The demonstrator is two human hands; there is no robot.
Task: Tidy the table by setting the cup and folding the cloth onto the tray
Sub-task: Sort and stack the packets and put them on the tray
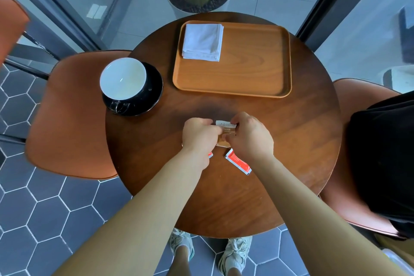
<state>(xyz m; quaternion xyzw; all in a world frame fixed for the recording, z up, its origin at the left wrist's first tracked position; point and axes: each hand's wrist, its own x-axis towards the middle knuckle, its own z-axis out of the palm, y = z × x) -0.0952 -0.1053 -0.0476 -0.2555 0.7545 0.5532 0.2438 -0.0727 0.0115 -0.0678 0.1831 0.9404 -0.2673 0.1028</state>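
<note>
While both bare forearms reach up from the bottom of the frame and meet at its centre, the left hand (pixel 199 133) and right hand (pixel 248 135) curl their fingers closed around a small sachet (pixel 225 129) pinched between them above the round table (pixel 291 141). Red packets (pixel 238 161) lie just below the hands. At centre left the cup (pixel 123 78) sits on its black saucer (pixel 152 94), beside the tray (pixel 246 69), which holds the folded cloth (pixel 202 41) in its upper-left corner.

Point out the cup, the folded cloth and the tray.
cup (pixel 122 78): head view, on its white inside.
folded cloth (pixel 202 41): head view, middle of the top layer.
tray (pixel 251 63): head view, bare wood floor right of the cloth.
</note>
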